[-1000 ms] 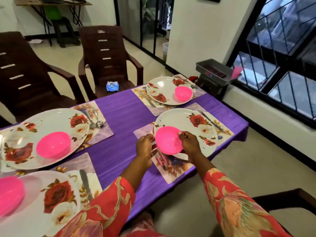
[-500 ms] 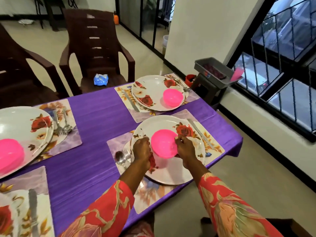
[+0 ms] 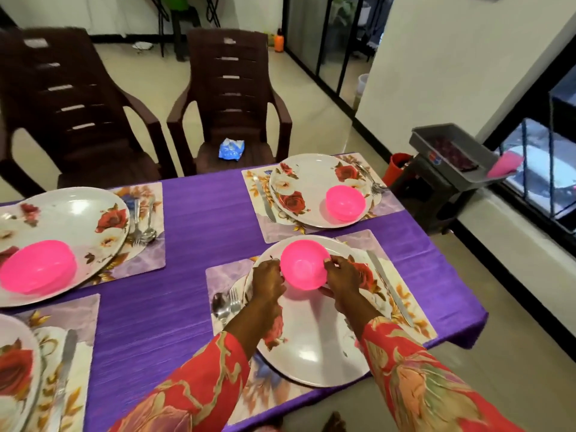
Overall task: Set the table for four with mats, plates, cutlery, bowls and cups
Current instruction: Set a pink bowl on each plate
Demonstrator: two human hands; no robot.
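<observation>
Pink plastic, the bowl sits between your two hands over the far part of the near plate. Your left hand curls its fingers against the bowl's left side, and your right hand pinches the right rim with thumb and fingertips; you cannot tell whether the bowl's base touches the plate. That plate lies on a floral mat, with a knife along its right and a spoon and fork just beside its left edge. Beyond it a second plate carries its own bowl, resting on the plate. To your left a third plate holds another pink bowl. A purple cloth covers the table. Two brown chairs stand at the far side, one with a blue packet on its seat.
</observation>
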